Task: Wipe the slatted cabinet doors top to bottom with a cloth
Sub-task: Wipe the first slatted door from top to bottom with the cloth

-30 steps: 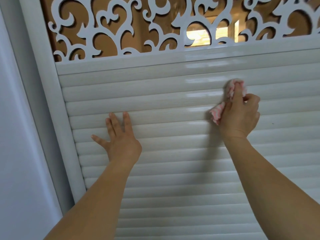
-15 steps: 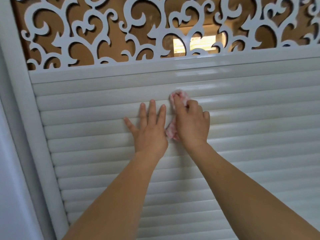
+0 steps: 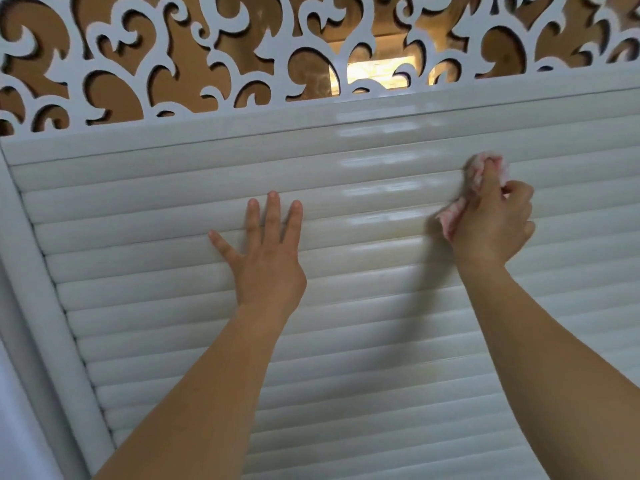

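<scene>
A white slatted cabinet door (image 3: 363,341) with glossy horizontal slats fills the view. My left hand (image 3: 266,251) lies flat on the slats with its fingers straight and spread, pointing up. My right hand (image 3: 491,220) grips a crumpled pink and white cloth (image 3: 478,174) and presses it against an upper slat, to the right of the left hand. Part of the cloth hangs out below the hand at the left. Both forearms reach up from the bottom of the frame.
Above the slats runs a white carved scrollwork panel (image 3: 221,57) with brown openings and a bright gap behind it. The door's white frame post (image 3: 38,306) slants down the left side, with a pale wall (image 3: 14,427) beyond it.
My right hand slid the cloth left along the slat until it met my left hand, then back out to the right. The left hand stayed flat on the slats; the view shifted.
</scene>
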Tool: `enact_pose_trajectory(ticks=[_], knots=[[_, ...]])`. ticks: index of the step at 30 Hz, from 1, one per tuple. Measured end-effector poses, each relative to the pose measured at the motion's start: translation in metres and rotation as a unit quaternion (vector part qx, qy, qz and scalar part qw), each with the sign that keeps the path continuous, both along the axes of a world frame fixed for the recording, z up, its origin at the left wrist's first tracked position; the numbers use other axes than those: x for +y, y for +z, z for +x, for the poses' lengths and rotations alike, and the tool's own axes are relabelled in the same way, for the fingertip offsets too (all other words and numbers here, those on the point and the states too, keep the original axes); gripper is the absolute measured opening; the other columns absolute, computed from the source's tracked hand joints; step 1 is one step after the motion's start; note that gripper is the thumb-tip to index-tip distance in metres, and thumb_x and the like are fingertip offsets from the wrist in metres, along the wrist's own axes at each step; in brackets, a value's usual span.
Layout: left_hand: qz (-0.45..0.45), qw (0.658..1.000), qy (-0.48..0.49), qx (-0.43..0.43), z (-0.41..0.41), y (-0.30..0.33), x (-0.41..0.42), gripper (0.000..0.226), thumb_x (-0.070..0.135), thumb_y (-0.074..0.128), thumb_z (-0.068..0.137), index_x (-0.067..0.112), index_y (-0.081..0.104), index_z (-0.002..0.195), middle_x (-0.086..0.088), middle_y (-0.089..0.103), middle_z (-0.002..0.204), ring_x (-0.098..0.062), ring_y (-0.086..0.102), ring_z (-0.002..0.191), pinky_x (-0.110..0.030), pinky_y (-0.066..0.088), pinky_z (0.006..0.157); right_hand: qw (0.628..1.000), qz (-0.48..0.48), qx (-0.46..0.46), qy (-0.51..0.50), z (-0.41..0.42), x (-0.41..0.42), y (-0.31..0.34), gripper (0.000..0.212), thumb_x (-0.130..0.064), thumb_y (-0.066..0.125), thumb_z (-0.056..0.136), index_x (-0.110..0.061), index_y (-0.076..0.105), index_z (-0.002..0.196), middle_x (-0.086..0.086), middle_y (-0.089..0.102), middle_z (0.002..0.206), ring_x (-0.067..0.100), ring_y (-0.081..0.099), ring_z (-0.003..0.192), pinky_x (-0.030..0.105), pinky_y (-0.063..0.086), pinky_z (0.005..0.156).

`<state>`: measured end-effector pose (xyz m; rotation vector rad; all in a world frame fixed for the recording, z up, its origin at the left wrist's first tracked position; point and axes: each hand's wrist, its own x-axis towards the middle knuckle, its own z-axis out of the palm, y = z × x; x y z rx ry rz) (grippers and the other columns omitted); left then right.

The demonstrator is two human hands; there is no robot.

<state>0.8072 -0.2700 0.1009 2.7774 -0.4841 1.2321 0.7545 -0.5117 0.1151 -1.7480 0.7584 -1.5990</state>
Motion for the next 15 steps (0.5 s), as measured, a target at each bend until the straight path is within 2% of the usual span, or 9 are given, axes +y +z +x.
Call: enact_pose_trajectory(ticks=[3, 7, 9, 12, 15], knots=[[-0.008, 1.000, -0.005, 0.003, 0.000, 0.001, 0.001, 0.088, 0.003, 0.036, 0.086, 0.034, -0.020, 0.145, 0.004, -0.029, 0.153, -0.022, -0.026, 0.140, -0.072, -0.007, 0.103, 0.999, 0.000, -0.003, -0.049, 0.012, 0.015, 0.001, 0.056, -0.022, 0.048, 0.090, -0.033, 0.035, 0.144, 0.010, 0.039, 0.140, 0.032, 0.039, 0.121, 0.041, 0.031, 0.096], [-0.014, 1.000, -0.003, -0.001, 0.001, 0.001, 0.004, 0.088, 0.003, 0.037, 0.085, 0.034, -0.018, 0.146, 0.003, -0.026, 0.154, -0.022, -0.024, 0.141, -0.072, -0.004, 0.103, 0.994, -0.103, 0.034, -0.017, 0.030, 0.086, -0.017, 0.062, -0.016, 0.050, 0.087, -0.031, 0.034, 0.145, 0.010, 0.037, 0.147, 0.036, 0.044, 0.111, 0.042, 0.034, 0.086], [-0.015, 1.000, -0.003, -0.005, 0.002, 0.000, 0.006, 0.086, 0.004, 0.037, 0.085, 0.033, -0.016, 0.146, 0.003, -0.025, 0.154, -0.023, -0.023, 0.141, -0.072, -0.003, 0.103, 0.979, -0.188, 0.078, 0.029, 0.036, 0.117, -0.030, 0.069, -0.016, 0.059, 0.079, -0.030, 0.039, 0.143, 0.011, 0.043, 0.141, 0.036, 0.049, 0.103, 0.040, 0.036, 0.080], [-0.022, 1.000, -0.015, -0.011, 0.004, 0.000, 0.008, 0.083, 0.005, 0.036, 0.086, 0.035, -0.012, 0.147, 0.005, -0.021, 0.155, -0.021, -0.020, 0.142, -0.073, -0.003, 0.102, 0.943, -0.305, 0.129, 0.042, 0.044, 0.145, -0.053, 0.085, -0.021, 0.083, 0.053, -0.028, 0.054, 0.133, 0.009, 0.058, 0.123, 0.029, 0.053, 0.085, 0.032, 0.041, 0.068], [-0.021, 1.000, -0.018, -0.013, 0.004, -0.001, 0.006, 0.083, 0.005, 0.036, 0.086, 0.037, -0.011, 0.147, 0.006, -0.020, 0.155, -0.019, -0.020, 0.142, -0.074, -0.002, 0.102, 0.911, -0.391, 0.128, 0.015, 0.047, 0.134, -0.064, 0.079, -0.024, 0.079, 0.051, -0.030, 0.058, 0.127, 0.005, 0.057, 0.115, 0.023, 0.041, 0.082, 0.032, 0.031, 0.066]])
